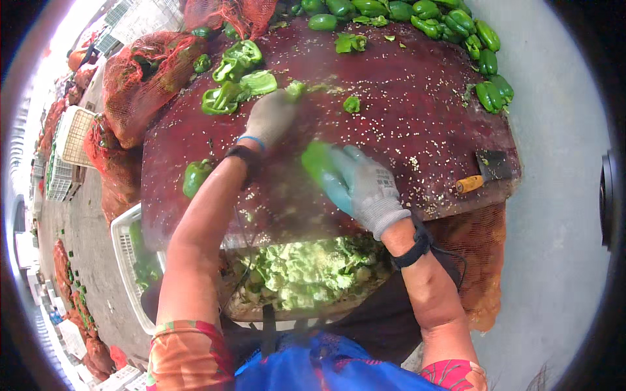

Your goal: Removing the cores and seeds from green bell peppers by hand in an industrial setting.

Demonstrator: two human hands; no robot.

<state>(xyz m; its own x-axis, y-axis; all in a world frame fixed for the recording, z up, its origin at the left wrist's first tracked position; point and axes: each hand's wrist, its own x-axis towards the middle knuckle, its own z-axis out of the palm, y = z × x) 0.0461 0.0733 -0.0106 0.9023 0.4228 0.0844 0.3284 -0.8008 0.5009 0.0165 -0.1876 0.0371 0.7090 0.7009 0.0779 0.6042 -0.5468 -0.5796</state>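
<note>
Both my hands wear grey work gloves over a dark red, seed-strewn board (404,130). My left hand (270,117) is closed, with a pale green pepper piece (295,90) at its fingertips; its fingers are partly hidden. Beside it lie opened, pale-fleshed green peppers (222,98). Closer to me, my right hand (365,182) grips a green bell pepper (316,160), blurred by motion. A small green pepper piece (351,104) rests beyond that hand. Near the board's right edge lies a cleaver (493,165) with an orange-brown handle.
Whole green peppers (427,27) line the board's far and right edges. One pepper (195,178) sits by my left forearm. Below the near edge, a container holds pale green scraps (306,274). Red mesh sacks (140,78) and a white crate (127,260) stand at left.
</note>
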